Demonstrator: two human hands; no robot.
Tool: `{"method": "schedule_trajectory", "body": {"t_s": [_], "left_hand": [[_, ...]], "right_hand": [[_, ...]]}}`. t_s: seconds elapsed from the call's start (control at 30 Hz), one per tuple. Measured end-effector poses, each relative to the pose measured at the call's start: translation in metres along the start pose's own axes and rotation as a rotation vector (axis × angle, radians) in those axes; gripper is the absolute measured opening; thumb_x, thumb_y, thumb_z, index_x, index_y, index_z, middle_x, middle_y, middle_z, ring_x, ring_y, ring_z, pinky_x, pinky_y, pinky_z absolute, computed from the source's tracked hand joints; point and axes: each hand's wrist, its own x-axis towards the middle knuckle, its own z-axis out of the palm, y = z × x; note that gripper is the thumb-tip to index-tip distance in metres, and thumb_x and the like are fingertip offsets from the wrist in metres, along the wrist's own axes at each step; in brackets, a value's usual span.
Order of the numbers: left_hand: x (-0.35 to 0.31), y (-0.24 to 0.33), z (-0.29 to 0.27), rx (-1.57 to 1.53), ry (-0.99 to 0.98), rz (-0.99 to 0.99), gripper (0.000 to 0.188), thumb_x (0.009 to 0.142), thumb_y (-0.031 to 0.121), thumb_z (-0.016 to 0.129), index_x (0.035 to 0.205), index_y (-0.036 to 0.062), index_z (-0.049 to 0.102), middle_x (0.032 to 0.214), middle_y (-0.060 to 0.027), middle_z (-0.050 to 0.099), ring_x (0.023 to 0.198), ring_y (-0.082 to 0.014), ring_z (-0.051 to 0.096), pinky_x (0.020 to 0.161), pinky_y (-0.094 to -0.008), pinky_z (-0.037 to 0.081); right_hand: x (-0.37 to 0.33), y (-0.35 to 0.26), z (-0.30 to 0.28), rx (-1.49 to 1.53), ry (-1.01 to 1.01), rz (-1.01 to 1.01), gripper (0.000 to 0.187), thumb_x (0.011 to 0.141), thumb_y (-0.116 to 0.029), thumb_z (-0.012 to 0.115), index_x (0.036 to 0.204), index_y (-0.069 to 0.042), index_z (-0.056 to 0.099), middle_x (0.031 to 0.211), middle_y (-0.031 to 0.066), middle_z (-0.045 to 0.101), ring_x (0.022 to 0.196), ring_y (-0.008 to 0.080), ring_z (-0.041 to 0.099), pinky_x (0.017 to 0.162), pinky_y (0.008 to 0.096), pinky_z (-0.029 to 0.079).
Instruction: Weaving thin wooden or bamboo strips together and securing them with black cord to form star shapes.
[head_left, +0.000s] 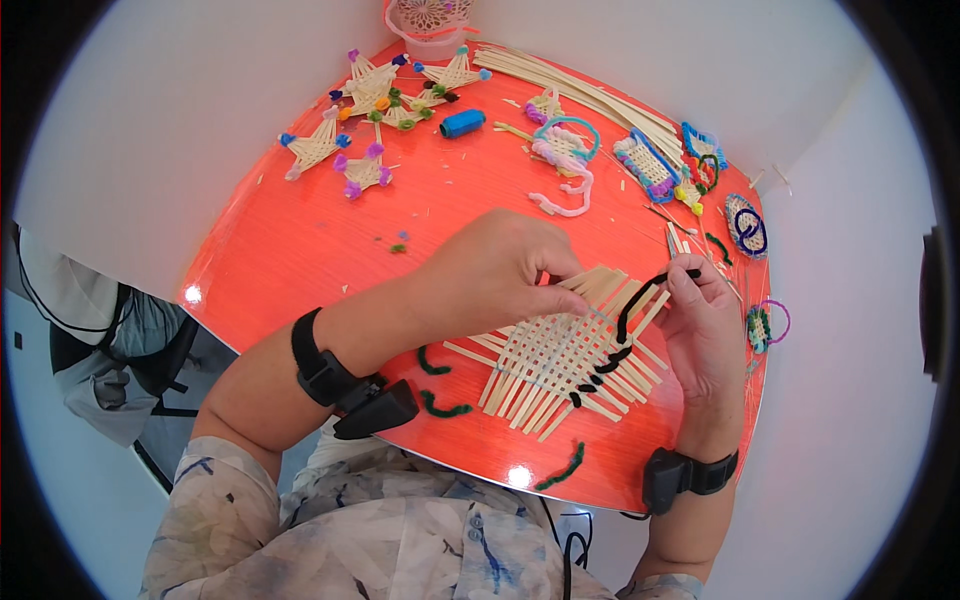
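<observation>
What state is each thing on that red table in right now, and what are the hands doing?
Woven strip mat: flat on the table, partly woven, strip ends loose.
Black pipe cleaner: threaded through the mat, one end pinched.
Left hand: pressing down on the mat.
Right hand: pinching the black pipe cleaner.
Blue thread spool: lying on its side.
Star ornaments: finished, lying flat.

The left hand (490,275) lay palm down, fingers pinched together. The right hand (705,330) stood edge-on, its fingertips (690,275) pinched too.
</observation>
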Motion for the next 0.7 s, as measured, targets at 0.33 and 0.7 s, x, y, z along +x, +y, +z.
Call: {"method": "schedule_trajectory", "body": {"t_s": [0.33,0.7], "left_hand": [[0.0,0.001,0.002,-0.035,-0.072,0.047,0.027,0.075,0.018,0.077,0.069,0.0015,0.056,0.062,-0.0061,0.052,0.055,-0.0188,0.05,0.051,-0.031,0.038],[-0.001,0.0,0.005,0.011,-0.049,0.057,0.026,0.075,0.016,0.076,0.069,0.0012,0.057,0.062,-0.006,0.052,0.054,-0.0191,0.05,0.05,-0.0309,0.038]], "right_hand": [[-0.004,0.008,0.003,0.137,-0.171,0.038,0.02,0.094,-0.019,0.057,0.099,0.0,0.06,0.08,0.0032,0.061,0.074,0.0085,0.058,0.069,0.0224,0.049],[-0.003,-0.004,0.006,-0.063,-0.106,0.175,0.025,0.093,-0.012,0.055,0.113,0.001,0.059,0.078,-0.0026,0.056,0.063,0.0031,0.052,0.056,0.0175,0.044]]}}
